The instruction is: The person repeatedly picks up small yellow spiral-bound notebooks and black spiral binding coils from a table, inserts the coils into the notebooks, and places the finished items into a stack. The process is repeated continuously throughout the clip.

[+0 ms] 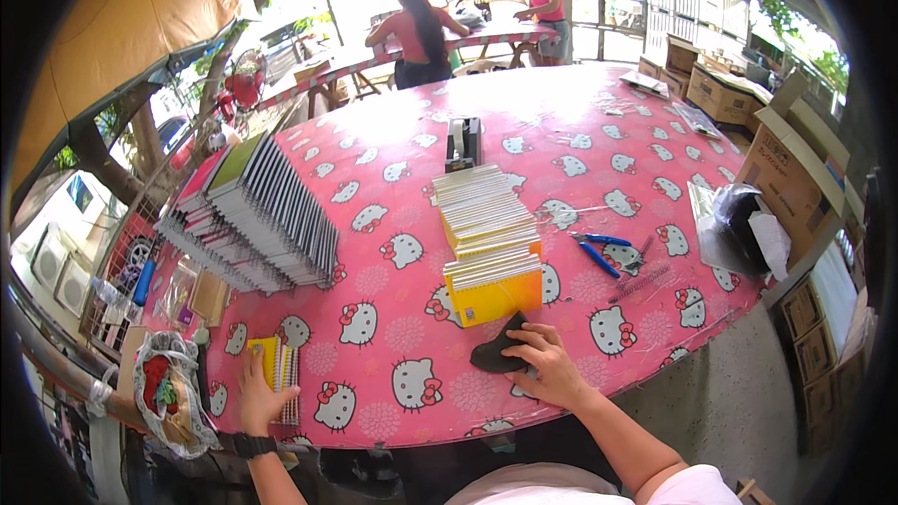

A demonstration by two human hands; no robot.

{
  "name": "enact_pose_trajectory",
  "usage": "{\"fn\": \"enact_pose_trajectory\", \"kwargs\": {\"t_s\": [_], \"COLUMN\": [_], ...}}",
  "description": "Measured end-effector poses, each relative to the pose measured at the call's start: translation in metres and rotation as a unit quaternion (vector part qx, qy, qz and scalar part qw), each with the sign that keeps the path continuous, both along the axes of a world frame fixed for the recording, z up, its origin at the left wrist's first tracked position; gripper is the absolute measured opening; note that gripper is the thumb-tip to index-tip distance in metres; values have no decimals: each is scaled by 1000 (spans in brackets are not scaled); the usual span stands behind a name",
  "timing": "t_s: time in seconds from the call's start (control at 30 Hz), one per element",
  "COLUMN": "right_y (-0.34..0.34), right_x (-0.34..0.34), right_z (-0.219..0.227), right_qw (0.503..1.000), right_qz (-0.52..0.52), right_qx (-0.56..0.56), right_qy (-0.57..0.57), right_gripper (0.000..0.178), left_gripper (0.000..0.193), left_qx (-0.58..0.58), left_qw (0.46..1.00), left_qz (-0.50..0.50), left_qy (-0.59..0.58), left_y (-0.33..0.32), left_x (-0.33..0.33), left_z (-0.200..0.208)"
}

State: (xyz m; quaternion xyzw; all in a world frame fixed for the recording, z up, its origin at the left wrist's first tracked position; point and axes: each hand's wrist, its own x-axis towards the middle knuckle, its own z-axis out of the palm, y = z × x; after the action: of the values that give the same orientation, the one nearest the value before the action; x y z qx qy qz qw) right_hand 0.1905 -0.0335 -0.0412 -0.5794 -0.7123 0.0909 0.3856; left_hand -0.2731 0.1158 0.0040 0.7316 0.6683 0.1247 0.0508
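Note:
My left hand [256,395], a dark watch on its wrist, grips a small batch of yellow spiral notebooks [278,360] near the table's left front edge. The thumb lies on the near side and the fingers along the left. At the front middle, my right hand [547,365] has its fingers closed over a limp black piece [496,348], perhaps a folded cloth. Just beyond it stands the near end of a long row of yellow spiral notebooks [496,295], white page edges upward, running away from me.
Tall stacks of larger spiral notebooks [271,215] stand at left. Blue-handled pliers [599,254] and loose wire coils [641,285] lie right. A tape dispenser [462,142] sits beyond the row. Cardboard boxes [790,173] flank the right edge. Two people work at a farther table.

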Motion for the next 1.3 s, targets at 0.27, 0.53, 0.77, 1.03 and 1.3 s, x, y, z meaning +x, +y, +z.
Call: {"fn": "enact_pose_trajectory", "kwargs": {"t_s": [0.27, 0.53, 0.77, 1.03, 1.3], "right_y": [0, -14, -44, -43, -43], "right_x": [-5, 9, 64, 60, 59], "right_z": [-2, 5, -6, 3, 3], "right_qw": [999, 990, 984, 983, 982], "right_qz": [-3, -32, -168, -179, -184], "right_qx": [23, 113, 50, 19, 31], "right_qy": [-26, 84, -17, -36, -15], "right_gripper": [36, 35, 36, 38, 37], "left_gripper": [97, 95, 81, 31, 27], "left_qx": [45, 44, 143, 288, 246], "left_qw": [998, 997, 987, 869, 869], "left_qz": [38, 44, 38, -356, -395], "left_qy": [38, 48, 65, -188, -170], "left_y": [-14, -11, -20, -30, 11], "left_x": [2, 0, 44, 291, 366], "left_z": [-13, -19, 10, 20, -5]}}
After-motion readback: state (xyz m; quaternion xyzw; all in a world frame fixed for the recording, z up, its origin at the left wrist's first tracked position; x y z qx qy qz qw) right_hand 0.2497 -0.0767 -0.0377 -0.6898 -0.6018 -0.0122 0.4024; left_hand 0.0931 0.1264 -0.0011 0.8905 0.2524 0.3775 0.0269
